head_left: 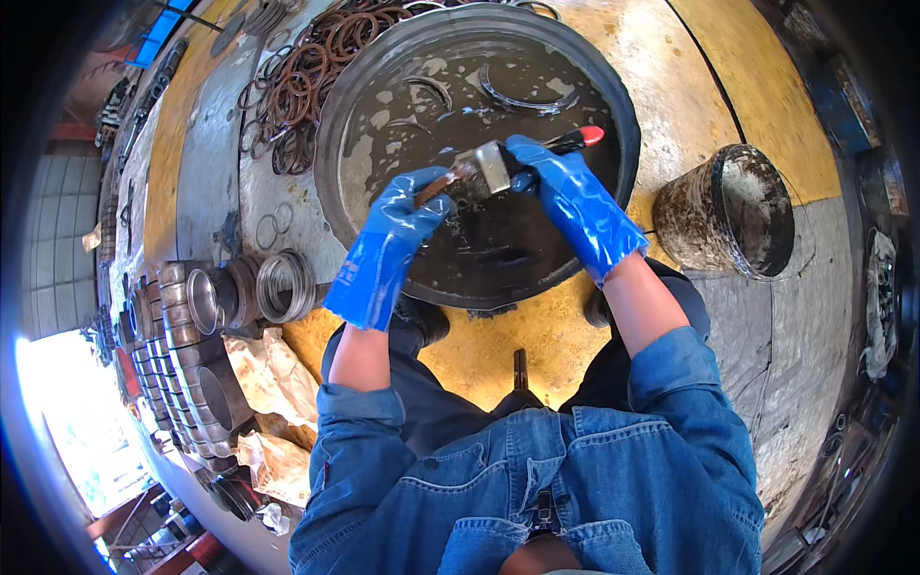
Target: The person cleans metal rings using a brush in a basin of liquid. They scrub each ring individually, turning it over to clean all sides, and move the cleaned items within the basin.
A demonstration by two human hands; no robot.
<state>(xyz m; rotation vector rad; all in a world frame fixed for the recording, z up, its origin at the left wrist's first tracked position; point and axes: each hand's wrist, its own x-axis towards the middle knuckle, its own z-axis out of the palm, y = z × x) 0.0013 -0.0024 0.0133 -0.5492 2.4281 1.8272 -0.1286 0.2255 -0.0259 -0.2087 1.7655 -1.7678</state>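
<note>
A wide, round, dark basin point(328, 158) of murky, foam-flecked liquid fills the space in front of a seated person in a blue denim jacket point(522, 479). Curved metal pieces point(527, 103) lie partly sunk in it. Beyond its far left rim is a heap of rust-brown metal rings point(292, 91); nearer on the left are a bundle of thin silvery rings point(287, 287), stacked broad metal bands point(182, 335) and 2 crumpled brown paper pieces point(273, 374). A crusted, dark-stained bucket point(688, 213) stands tilted in view near the basin's right side.

Both forearms reach forward, sleeves rolled, hands in glossy blue rubber gloves, meeting above the basin's middle. The left grip point(410, 206) has its fingers curled around a rust-brown piece point(433, 189). The right grip point(551, 172) clasps a flat brush with a black, red-tipped handle and silvery metal band point(494, 168).

The brush's head points left, against or just beside the brown piece, whose full shape is hidden.
</note>
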